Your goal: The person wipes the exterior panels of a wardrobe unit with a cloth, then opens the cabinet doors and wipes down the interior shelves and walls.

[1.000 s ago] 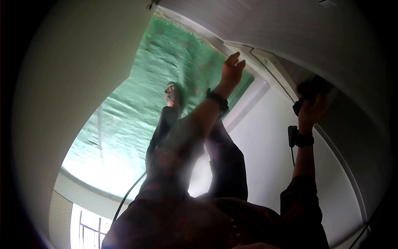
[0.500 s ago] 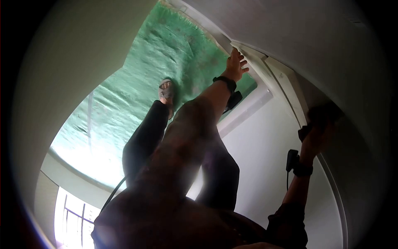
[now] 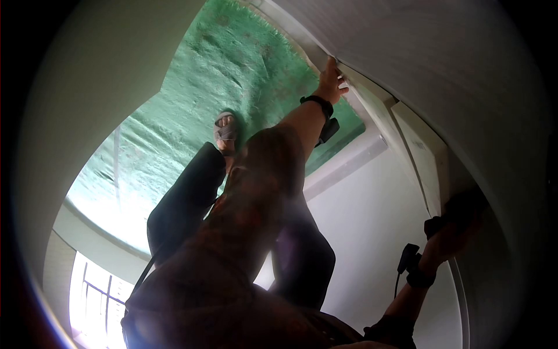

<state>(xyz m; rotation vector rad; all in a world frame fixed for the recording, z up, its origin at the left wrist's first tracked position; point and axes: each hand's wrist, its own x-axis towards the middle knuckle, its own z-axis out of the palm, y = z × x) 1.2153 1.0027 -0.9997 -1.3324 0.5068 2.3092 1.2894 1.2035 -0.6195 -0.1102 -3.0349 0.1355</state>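
My left hand [image 3: 330, 83] reaches up and forward, fingers outstretched and apart. Its fingertips touch the corner where a long pale strip [image 3: 372, 96] meets the large grey surface above. My right hand [image 3: 447, 238] is in deep shade at the right, beside the lower end of that strip. Its fingers are bent around a dark object [image 3: 465, 206] whose kind I cannot make out. Each wrist wears a black band with a small black box; the left box [image 3: 328, 131] hangs beside the forearm, and the right box [image 3: 408, 257] has a thin cable.
A wrinkled green sheet [image 3: 192, 104] covers the floor, and my sandalled foot [image 3: 225, 126] stands on it. A white panel [image 3: 372, 203] lies between my legs and right arm. Pale walls [image 3: 110, 64] curve around the left. A barred window [image 3: 96, 291] glares at lower left.
The view has shifted slightly. My right hand and its dark object sit lower in view, and the left fingers now look pressed to the strip's corner. My knees have spread a little.
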